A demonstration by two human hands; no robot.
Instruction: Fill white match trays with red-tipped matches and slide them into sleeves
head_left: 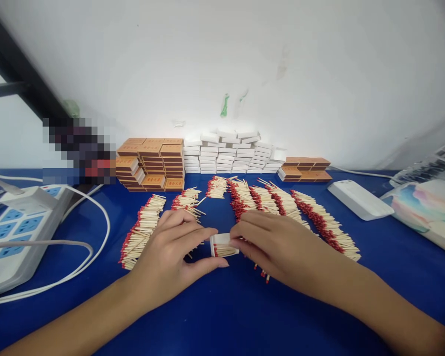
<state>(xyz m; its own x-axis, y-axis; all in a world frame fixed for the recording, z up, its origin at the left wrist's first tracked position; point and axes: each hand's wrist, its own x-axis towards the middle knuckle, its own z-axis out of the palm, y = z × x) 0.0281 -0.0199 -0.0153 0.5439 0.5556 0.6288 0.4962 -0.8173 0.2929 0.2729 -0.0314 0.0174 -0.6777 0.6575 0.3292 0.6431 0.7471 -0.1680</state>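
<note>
A small white matchbox tray (222, 238) lies in front of me, with red-headed matches (224, 250) along its near side. My left hand (174, 249) is closed around the tray's left end, index finger at the far side and thumb at the near side. Over the tray's right end, my right hand (269, 240) has its fingers pinched at the plain ends of the matches. Its fingertips are partly hidden, so I cannot tell whether they also grip the tray wall. A few loose matches (263, 273) stick out below the right hand.
Match rows stand on the left (143, 230) and right (326, 225). Behind are orange matchboxes (155, 163), stacked white trays (226, 153) and more orange boxes (306, 169). A power strip (18, 232) with cables is left; a white block (359, 199) and patterned item (426, 207) sit right.
</note>
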